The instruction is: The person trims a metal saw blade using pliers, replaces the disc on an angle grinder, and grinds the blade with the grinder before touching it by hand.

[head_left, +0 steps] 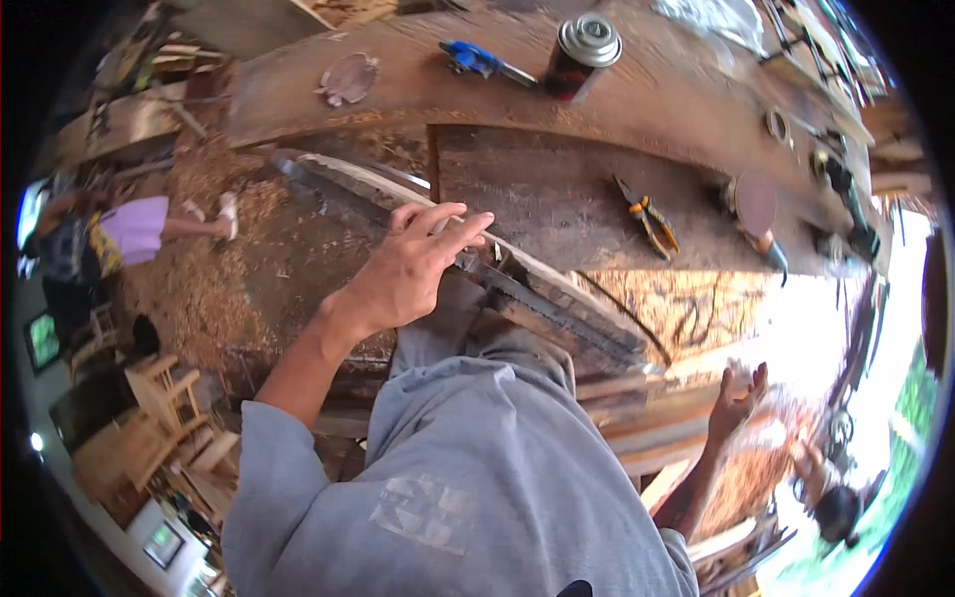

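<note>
My left hand [403, 269] lies palm down across a long, narrow wooden piece [577, 294] that slants over my lap and the bench. Its fingers are spread, touching the piece near its middle; the underside of the hand is hidden. Along the near side of the wood runs a dark strip [527, 298] with a notched edge; its exact kind is unclear. Off to the right, my right hand [736, 400] is raised with its fingers apart and nothing in it. A thin dark curved rod or cord [632, 318] lies beside the wood's right end.
On the workbench [676, 109] are a can [587, 55], a blue torch-like tool [482, 62], orange-handled pliers [649, 217] and a round sanding-disc tool [751, 204]. Wood shavings [199, 289] cover the ground. One person [134, 234] is at left, another [836, 507] at right. Wooden chairs [164, 398] stand lower left.
</note>
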Tool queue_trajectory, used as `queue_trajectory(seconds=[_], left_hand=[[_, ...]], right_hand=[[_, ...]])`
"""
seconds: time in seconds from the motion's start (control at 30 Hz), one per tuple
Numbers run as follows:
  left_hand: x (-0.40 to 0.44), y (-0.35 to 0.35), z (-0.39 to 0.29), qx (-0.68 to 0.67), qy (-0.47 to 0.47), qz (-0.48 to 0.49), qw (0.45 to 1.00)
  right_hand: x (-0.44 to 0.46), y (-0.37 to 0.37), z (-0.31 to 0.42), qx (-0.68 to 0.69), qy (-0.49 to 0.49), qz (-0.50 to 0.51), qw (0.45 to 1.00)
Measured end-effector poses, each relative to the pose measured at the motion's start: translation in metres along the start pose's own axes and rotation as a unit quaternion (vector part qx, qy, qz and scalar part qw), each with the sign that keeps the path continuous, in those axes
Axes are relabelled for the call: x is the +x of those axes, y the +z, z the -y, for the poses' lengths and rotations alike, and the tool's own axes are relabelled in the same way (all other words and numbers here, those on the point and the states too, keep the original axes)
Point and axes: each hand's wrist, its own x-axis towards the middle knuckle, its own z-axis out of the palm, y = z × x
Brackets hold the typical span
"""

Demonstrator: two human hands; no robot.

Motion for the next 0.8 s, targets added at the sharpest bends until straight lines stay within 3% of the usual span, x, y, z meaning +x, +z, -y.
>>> queue_trajectory(seconds=[0.17,0.23,0.4,0.5,0.57,0.67,0.8], left_hand=[[0.003,-0.027,0.032,-0.047,0.052,0.099,0.993],[0.010,-0.037,0.038,-0.014,0.061,0.022,0.998],[0.014,-0.024,0.040,-0.060,0.093,0.075,0.991],[0.009,-0.019,0.044,-0.068,0.085,0.121,0.987],[0.008,-0.029,0.050,-0.117,0.060,0.025,0.991],[0.006,-0.034,0.046,-0.070,0.007,-0.018,0.997],[-0.005,-0.002,0.029,-0.043,0.012,0.033,0.998]], right_hand=[[-0.078,-0.005,0.080,0.004,0.098,-0.001,0.995],[-0.100,-0.011,0.108,-0.015,0.123,0.007,0.992],[-0.110,-0.023,0.128,-0.032,0.123,0.015,0.992],[-0.095,-0.027,0.129,-0.032,0.120,0.022,0.992],[-0.077,-0.026,0.116,-0.028,0.093,0.034,0.995],[-0.033,-0.022,0.090,-0.041,0.039,0.065,0.996],[0.040,-0.013,0.070,-0.039,-0.018,0.086,0.995]])
